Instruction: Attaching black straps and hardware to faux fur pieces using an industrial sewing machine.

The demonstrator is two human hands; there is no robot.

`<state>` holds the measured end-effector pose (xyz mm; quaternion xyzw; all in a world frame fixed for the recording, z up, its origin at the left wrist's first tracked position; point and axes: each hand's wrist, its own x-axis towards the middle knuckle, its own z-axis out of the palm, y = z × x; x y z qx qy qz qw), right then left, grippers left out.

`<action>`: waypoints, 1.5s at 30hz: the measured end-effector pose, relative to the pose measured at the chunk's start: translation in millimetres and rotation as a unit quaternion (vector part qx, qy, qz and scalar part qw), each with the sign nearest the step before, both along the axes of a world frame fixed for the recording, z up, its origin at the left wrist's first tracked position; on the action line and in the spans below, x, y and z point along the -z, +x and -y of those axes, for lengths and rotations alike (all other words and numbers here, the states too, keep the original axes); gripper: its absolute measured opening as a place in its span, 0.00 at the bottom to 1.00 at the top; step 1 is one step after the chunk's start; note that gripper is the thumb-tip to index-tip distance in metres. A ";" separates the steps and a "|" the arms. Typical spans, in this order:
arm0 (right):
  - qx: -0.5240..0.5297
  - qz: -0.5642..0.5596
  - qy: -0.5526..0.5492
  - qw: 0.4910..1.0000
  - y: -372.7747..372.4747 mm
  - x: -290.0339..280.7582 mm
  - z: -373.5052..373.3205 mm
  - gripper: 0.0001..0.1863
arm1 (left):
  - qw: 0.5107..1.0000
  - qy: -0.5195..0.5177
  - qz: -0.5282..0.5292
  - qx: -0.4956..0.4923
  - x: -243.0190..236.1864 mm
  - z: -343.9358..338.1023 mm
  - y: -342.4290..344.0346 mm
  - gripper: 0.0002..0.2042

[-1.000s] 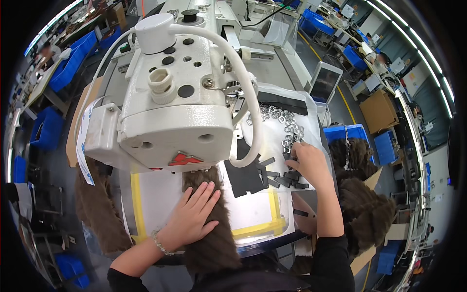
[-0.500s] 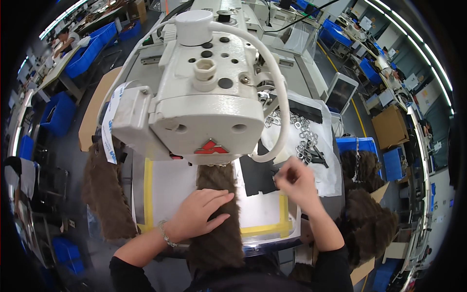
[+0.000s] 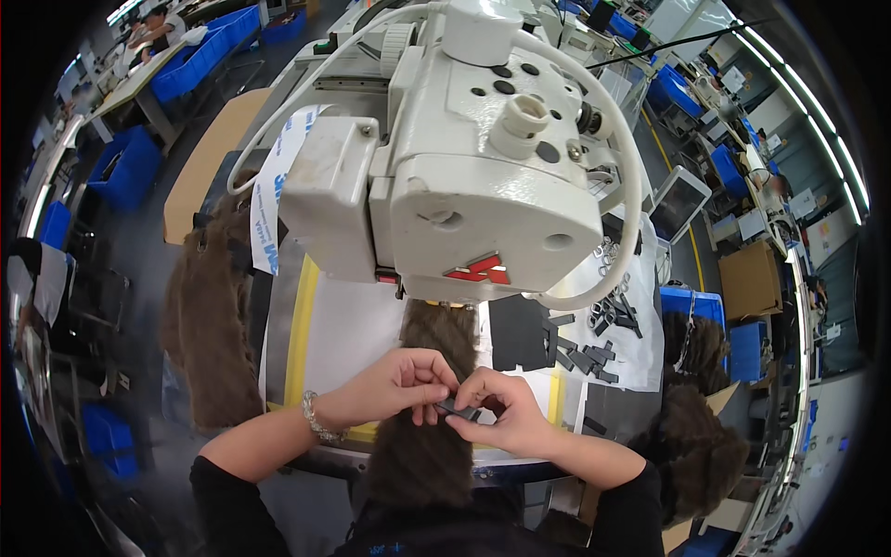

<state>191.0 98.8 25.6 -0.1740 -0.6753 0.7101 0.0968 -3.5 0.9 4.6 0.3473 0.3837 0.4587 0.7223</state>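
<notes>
Both hands meet over a long brown fur strip. Between their fingertips is a small dark grey strip, pinched by my left hand on one side and my right hand on the other. Fingers cover parts of it. The fur runs from my lap up under the white sewing machine head, whose needle area is hidden. White board edged with yellow tape lies beneath the fur. Right of the fur are a black sheet, several small black strips and metal rings on white paper.
Another brown fur piece hangs at the table's left. To the right stand a blue bin holding fur, and a further fur pile. A tablet-like screen is beyond the machine's right side. People work at far tables.
My right hand has come left from beside the black sheet to meet my left hand. My left hand has lifted off the fur and now pinches the dark strip. The whole view has shifted.
</notes>
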 end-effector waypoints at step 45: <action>0.180 -0.114 0.588 0.780 -48.3 45.2 -64.4 0.15 | 0.605 0.238 -0.755 -0.088 22.7 -34.9 -10.7 0.15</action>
